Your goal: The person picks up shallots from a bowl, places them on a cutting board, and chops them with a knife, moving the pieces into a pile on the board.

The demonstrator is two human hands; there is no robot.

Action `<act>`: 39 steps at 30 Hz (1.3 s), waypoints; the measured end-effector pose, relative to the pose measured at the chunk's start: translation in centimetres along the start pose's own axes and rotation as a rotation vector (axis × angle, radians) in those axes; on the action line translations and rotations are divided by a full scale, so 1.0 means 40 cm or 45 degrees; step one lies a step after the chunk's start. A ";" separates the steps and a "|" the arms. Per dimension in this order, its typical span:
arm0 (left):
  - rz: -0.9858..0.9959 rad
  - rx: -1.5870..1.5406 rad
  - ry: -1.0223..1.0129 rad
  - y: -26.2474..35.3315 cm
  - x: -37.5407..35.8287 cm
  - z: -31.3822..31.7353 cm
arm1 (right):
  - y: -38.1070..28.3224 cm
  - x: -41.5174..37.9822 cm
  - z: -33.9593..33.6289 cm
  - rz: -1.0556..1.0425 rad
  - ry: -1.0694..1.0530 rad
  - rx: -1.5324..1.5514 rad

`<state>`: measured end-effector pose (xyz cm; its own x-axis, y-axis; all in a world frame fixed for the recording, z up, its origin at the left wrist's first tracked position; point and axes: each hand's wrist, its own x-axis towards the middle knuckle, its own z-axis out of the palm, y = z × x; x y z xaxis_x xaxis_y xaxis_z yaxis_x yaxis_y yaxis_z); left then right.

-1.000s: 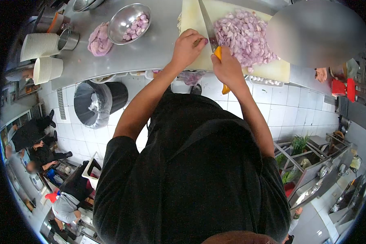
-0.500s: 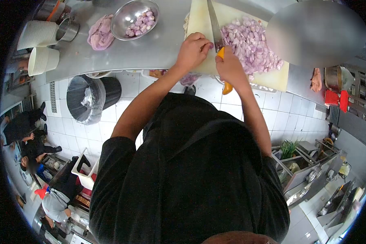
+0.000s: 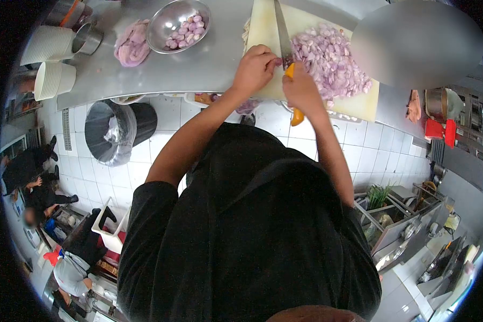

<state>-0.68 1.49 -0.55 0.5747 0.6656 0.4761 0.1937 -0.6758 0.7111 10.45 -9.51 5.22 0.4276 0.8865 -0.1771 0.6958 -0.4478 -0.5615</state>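
My right hand (image 3: pixel 304 92) is wrapped round the yellow handle of a kitchen knife (image 3: pixel 282 29), whose long blade points away from me over the cutting board (image 3: pixel 264 21). To the left of the blade, my left hand (image 3: pixel 256 71) is closed, with a small purple shallot (image 3: pixel 278 61) at its fingertips close to the steel. Sliced shallots (image 3: pixel 333 61) lie in a broad heap on the board, right of the knife. A metal bowl (image 3: pixel 158 24) holding whole peeled shallots (image 3: pixel 187 33) stands farther left on the steel counter (image 3: pixel 220 51).
A crumpled pinkish cloth (image 3: pixel 132 44) lies beside the bowl. Stacked white tubs (image 3: pixel 55 80) and a metal pot (image 3: pixel 87 39) stand at far left. Below the counter edge is a lined black bin (image 3: pixel 108 134). Other people (image 3: pixel 72 273) are at lower left. A blurred patch covers the upper right.
Almost nothing differs. Both hands, the knife and the shallot keep nearly the same places, with the whole view shifted very slightly.
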 end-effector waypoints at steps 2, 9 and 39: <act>-0.009 0.027 -0.029 -0.001 -0.013 -0.003 | -0.091 -0.025 -0.102 0.282 -0.259 0.191; -0.007 -0.010 0.010 -0.001 -0.015 0.002 | -0.081 -0.021 -0.075 0.222 -0.189 0.121; 0.007 0.017 0.023 0.009 -0.012 0.004 | -0.029 0.005 0.022 0.025 -0.064 0.011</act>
<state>-0.76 0.87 -0.59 0.5612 0.6675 0.4893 0.2015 -0.6836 0.7015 9.23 -8.69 5.14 0.4112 0.8824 -0.2287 0.6826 -0.4644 -0.5642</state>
